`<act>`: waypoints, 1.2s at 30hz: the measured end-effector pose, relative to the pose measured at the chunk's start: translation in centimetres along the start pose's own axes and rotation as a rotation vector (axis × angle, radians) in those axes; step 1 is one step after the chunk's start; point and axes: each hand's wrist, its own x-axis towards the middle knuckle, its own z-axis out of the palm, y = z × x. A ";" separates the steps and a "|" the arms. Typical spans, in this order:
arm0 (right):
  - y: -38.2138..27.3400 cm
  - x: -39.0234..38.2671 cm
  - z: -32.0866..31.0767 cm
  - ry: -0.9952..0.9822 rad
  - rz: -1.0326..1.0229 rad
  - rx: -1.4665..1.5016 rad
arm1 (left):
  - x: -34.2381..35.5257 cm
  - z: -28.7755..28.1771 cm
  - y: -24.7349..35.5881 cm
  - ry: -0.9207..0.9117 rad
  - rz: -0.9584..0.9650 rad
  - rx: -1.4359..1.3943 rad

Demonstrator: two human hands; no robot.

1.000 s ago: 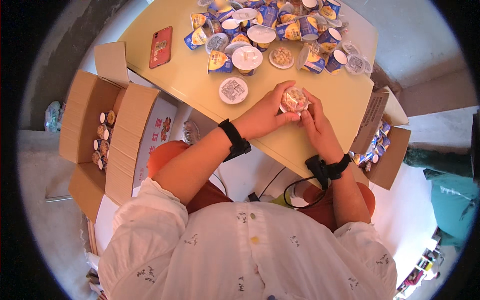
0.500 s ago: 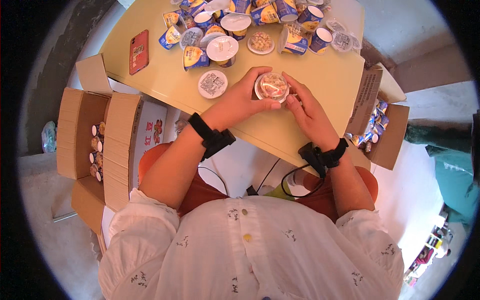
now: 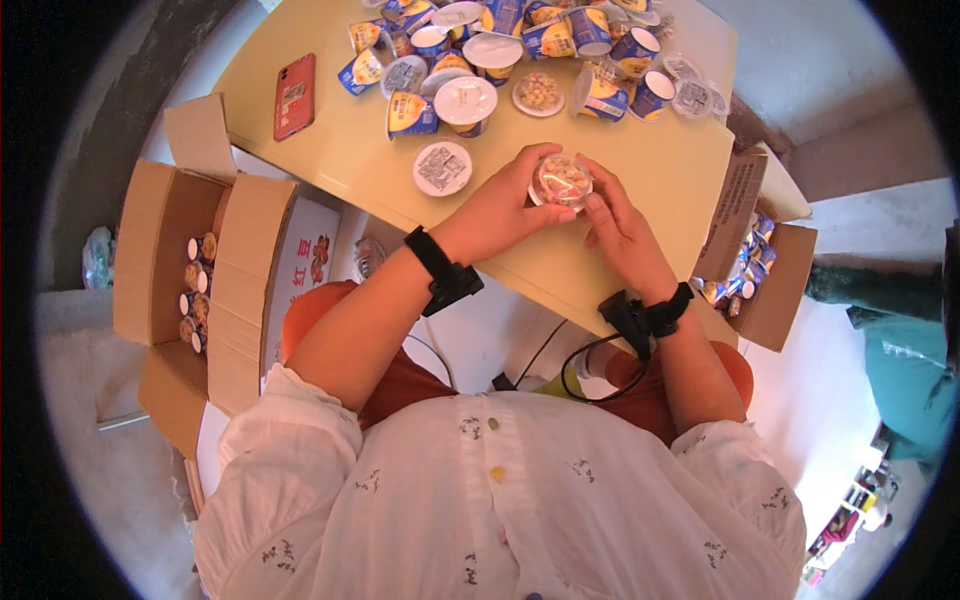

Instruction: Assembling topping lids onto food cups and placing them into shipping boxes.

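A small clear plastic cup [image 3: 563, 182] of pinkish and pale cereal pieces sits between my hands over the table's near part. My left hand [image 3: 512, 205] curves round its left side, with the thumb at the near rim. On the other side my right hand [image 3: 622, 222] presses fingers and thumb against the cup. Left of them lies a round white lid [image 3: 442, 167] with a printed code, seemingly on a cup. A similar clear cup of cereal [image 3: 539, 94] stands a little farther back.
Blue-and-yellow cups [image 3: 411, 114] crowd the far side of the yellow table [image 3: 340, 165]. A red phone [image 3: 295, 97] lies at the left. Open cardboard boxes with more cups stand beside the table, one left [image 3: 245, 290], one right [image 3: 778, 290].
The whole view has shifted a little, so the table's things appear farther right. My hands stay around the clear cup, with the right fingers slightly closer about it.
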 end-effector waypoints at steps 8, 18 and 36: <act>-1.0 -2.1 0.3 0.044 -0.236 0.144 | -2.7 0.6 4.5 0.151 0.282 0.096; -8.6 -1.2 4.2 0.026 -0.353 0.431 | -7.0 -4.3 8.7 0.346 0.285 -0.178; -22.1 3.2 22.1 -0.277 -0.498 0.423 | -24.2 -20.9 14.5 0.422 0.009 -0.258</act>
